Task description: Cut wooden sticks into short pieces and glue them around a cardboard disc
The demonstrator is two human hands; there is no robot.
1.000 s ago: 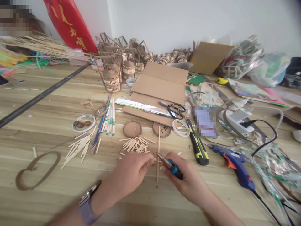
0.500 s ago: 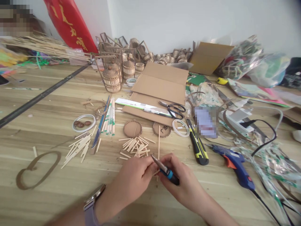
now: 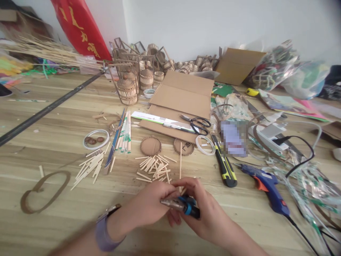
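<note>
My right hand (image 3: 205, 209) is closed around small pliers with blue-and-black handles (image 3: 181, 205), jaws pointing left. My left hand (image 3: 150, 206), with a watch on its wrist, is curled right beside the plier jaws; what its fingers pinch is hidden. A long thin wooden stick (image 3: 180, 161) lies on the wooden table (image 3: 66, 117), and its near end disappears under my hands. A pile of short cut stick pieces (image 3: 153, 167) lies just beyond my hands, in front of two round cardboard discs (image 3: 150, 146).
Right of my hands lie a yellow-and-black utility knife (image 3: 225, 163) and a blue glue gun (image 3: 266, 186) with its cord. Farther back are scissors (image 3: 197, 124), flat cardboard (image 3: 183, 96), chopsticks (image 3: 124, 135), more cut sticks (image 3: 89, 169), a cardboard strip loop (image 3: 44, 190) and small stick baskets (image 3: 128, 90).
Both hands have drawn closer to me. The pliers have swung from pointing up and away to lying level with the jaws to the left. My left hand now covers the stick's near end.
</note>
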